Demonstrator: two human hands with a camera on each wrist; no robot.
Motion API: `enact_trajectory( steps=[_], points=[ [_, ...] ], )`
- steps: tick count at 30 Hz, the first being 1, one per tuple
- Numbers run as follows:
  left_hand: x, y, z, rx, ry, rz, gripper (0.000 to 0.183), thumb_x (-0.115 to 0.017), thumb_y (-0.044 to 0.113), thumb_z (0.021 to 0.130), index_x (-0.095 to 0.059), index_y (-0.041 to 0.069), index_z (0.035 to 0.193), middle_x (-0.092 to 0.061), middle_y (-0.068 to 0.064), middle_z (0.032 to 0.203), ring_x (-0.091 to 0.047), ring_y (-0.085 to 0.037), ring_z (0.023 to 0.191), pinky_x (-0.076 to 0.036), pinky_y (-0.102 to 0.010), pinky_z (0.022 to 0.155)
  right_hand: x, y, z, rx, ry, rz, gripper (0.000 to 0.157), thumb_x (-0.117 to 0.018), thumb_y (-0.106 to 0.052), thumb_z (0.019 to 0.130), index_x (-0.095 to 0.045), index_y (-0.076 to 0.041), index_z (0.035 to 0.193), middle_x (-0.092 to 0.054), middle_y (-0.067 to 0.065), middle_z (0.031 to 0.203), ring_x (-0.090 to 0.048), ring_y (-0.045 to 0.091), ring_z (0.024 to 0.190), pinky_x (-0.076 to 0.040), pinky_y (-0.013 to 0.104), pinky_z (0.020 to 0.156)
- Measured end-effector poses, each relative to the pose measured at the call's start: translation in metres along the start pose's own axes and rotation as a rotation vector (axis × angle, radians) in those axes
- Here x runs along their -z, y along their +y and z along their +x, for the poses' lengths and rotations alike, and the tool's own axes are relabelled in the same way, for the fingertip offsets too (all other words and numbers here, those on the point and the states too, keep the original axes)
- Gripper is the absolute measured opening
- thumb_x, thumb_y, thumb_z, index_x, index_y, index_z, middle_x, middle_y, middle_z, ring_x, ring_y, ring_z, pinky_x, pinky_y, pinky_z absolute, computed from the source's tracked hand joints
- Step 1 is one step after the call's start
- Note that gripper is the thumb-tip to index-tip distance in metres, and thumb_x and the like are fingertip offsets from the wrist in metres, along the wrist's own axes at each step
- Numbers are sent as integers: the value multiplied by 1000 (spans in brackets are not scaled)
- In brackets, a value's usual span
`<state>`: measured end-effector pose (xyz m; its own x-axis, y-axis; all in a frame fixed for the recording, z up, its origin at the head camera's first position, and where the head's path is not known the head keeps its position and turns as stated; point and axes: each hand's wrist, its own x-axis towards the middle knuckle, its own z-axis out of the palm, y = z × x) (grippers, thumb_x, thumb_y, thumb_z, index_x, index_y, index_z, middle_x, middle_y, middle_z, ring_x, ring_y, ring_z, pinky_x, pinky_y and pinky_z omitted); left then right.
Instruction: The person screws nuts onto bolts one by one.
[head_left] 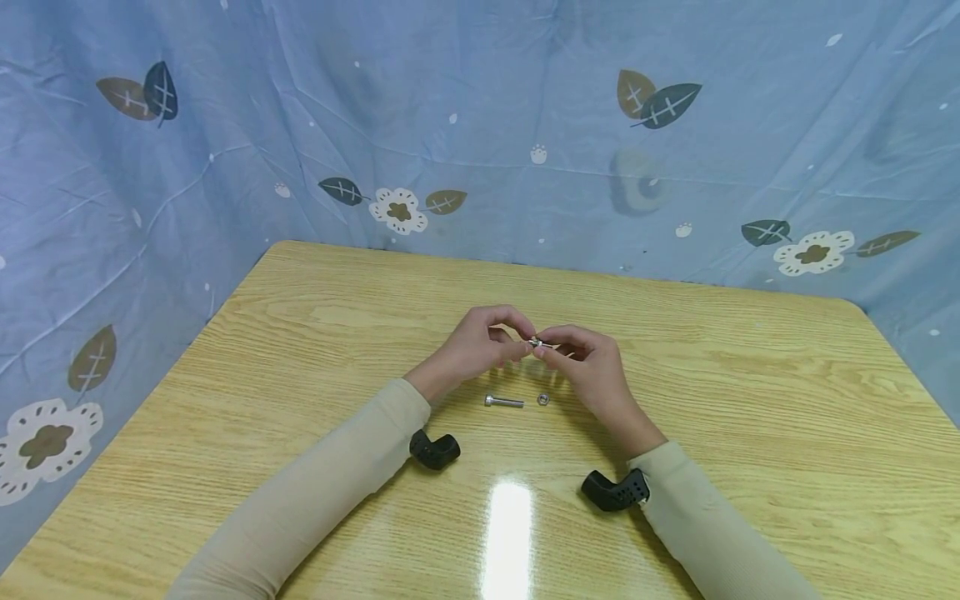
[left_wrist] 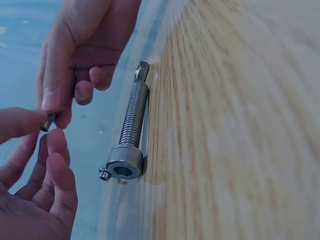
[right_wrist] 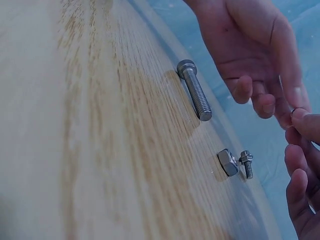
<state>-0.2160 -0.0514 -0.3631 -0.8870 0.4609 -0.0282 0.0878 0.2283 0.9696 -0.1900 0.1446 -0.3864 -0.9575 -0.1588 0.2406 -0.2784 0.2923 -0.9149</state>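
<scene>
In front of me my left hand (head_left: 480, 340) and right hand (head_left: 588, 358) meet fingertip to fingertip above the table. Both pinch a small metal fastener (head_left: 537, 342), its shiny end showing between thumbs and forefingers; fingertips hide most of it, so I cannot tell its exact kind. Nearer to me on the wood lies a socket-head bolt (head_left: 504, 402), head to the left. A hex nut (head_left: 543, 399) lies off its threaded end. In the right wrist view, a small screw with a nut-like collar (right_wrist: 246, 164) appears beyond the hex nut; the other fingers stay loosely curled.
The light wood table (head_left: 337, 350) has rounded far corners and a bright reflection near the front. A blue patterned curtain (head_left: 480, 125) hangs behind it and at the left. Black wrist mounts (head_left: 435, 451) sit on both sleeves, close over the tabletop.
</scene>
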Motion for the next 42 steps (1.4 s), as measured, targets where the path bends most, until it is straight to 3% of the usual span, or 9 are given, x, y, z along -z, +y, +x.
enact_trajectory(
  steps=[7, 12, 17, 24, 30, 35, 42],
  points=[
    [-1, -2, 2, 42, 4, -2, 13, -59, 21, 98, -67, 12, 104, -66, -14, 103, -64, -36, 81, -45, -28, 55, 0, -25, -8, 8, -6, -12, 19, -68, -8, 90, -71, -1, 107, -69, 9, 99, -63, 15, 72, -52, 29, 65],
    [-1, -1, 1, 32, 12, 2, 12, -60, 21, 97, -67, 14, 103, -67, -13, 101, -64, -36, 80, -46, -29, 55, 0, -29, -9, 10, -7, -20, 18, -68, -9, 90, -71, -2, 107, -69, 11, 101, -63, 18, 72, -52, 30, 65],
    [-2, 0, 0, 6, 21, 6, 8, -64, 17, 94, -67, 13, 100, -66, -5, 101, -66, -36, 81, -49, -32, 58, 0, -24, -8, 8, -4, -18, 19, -68, -10, 90, -71, -2, 107, -69, 14, 102, -64, 24, 73, -53, 31, 65],
    [-1, -1, -1, -28, 13, 25, 9, -66, 13, 92, -68, 14, 101, -65, -7, 102, -65, -37, 83, -50, -35, 61, 0, 1, -1, 8, -3, 2, 19, -71, -17, 89, -73, -10, 106, -71, 7, 102, -64, 18, 74, -54, 31, 67],
    [-2, -2, 0, -15, 9, 3, 18, -67, 11, 90, -62, 10, 108, -61, -6, 107, -64, -38, 87, -47, -34, 63, 0, 2, -1, 12, 0, 0, 21, -72, -21, 88, -73, -11, 106, -70, 5, 100, -64, 14, 73, -54, 29, 66],
    [-2, -4, 2, 16, 10, 3, 12, -61, 17, 96, -63, 10, 106, -63, -8, 103, -64, -36, 81, -49, -33, 63, 0, 1, -1, 24, 4, -2, 20, -73, -20, 88, -73, -11, 106, -70, 10, 104, -64, 12, 73, -54, 27, 66],
    [-3, -3, 2, 13, 13, 11, 10, -59, 17, 97, -67, 12, 101, -67, -12, 99, -65, -35, 81, -46, -31, 60, 0, 1, -1, 30, 4, -13, 21, -73, -19, 88, -73, -11, 107, -70, 4, 103, -65, 10, 75, -54, 27, 68]
  ],
)
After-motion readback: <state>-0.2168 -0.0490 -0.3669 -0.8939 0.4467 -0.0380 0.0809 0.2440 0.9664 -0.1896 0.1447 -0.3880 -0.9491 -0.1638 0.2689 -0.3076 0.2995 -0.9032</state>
